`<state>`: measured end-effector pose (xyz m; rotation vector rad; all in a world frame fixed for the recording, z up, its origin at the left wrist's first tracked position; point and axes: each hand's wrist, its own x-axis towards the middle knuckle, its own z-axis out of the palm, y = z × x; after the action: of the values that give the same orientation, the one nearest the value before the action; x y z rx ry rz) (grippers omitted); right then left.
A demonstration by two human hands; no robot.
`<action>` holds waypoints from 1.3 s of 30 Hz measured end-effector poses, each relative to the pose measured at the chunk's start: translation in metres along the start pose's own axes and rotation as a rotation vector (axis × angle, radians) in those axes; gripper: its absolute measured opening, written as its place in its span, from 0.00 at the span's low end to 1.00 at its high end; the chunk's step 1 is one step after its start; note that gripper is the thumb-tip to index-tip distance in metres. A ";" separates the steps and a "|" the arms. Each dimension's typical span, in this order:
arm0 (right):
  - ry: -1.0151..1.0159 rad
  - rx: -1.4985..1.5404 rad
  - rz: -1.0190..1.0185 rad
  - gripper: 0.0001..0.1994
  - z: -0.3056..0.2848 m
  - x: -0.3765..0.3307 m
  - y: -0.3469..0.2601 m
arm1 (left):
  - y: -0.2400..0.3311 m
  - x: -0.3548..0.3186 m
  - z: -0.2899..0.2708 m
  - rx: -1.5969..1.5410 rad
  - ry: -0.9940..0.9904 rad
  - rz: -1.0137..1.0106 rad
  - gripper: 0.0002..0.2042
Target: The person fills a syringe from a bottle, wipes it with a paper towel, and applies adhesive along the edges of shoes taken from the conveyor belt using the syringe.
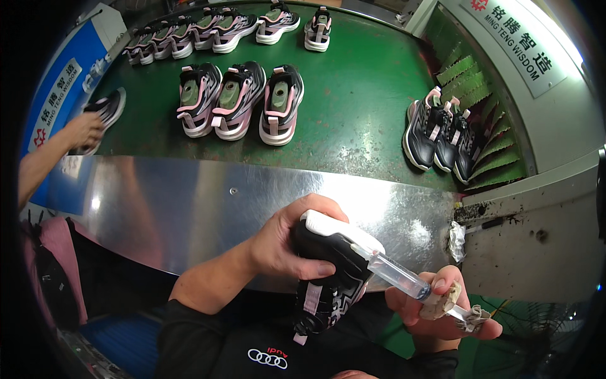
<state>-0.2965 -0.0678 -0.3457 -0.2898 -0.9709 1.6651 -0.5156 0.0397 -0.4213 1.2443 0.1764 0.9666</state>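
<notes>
Shoe (331, 271) is held off the steel table's near edge, sole up, long axis slanting toward the body. Left hand (287, 243) wraps its heel; right hand (442, 309) pinches a syringe (394, 273), tip touching the sole edge.

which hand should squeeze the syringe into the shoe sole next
Right. The right hand already holds the syringe, its tip at the sole of the shoe; the left hand grips the shoe.

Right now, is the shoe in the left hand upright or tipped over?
Tipped. The left hand holds the shoe with its white sole turned up and toward the belt, and the syringe in the right hand points at the sole edge.
</notes>
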 end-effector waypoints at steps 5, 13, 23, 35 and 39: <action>0.067 -0.009 0.032 0.49 0.002 0.000 0.002 | -0.004 0.003 -0.004 0.082 -0.015 0.032 0.29; -0.019 -0.052 -0.015 0.48 -0.007 0.000 0.006 | 0.001 0.001 -0.001 0.000 -0.005 0.000 0.26; -0.029 -0.032 -0.079 0.48 -0.014 -0.008 0.010 | 0.000 0.001 -0.004 -0.105 0.116 -0.092 0.27; 0.024 -0.049 -0.123 0.51 -0.042 -0.033 0.028 | -0.005 0.005 -0.013 -0.190 0.309 -0.241 0.30; 0.067 -0.034 -0.068 0.53 -0.045 -0.045 0.030 | -0.009 0.009 -0.014 -0.155 0.345 -0.262 0.28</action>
<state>-0.2733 -0.0893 -0.4091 -0.3294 -0.9500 1.5689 -0.5140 0.0566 -0.4304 0.8811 0.5129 0.9399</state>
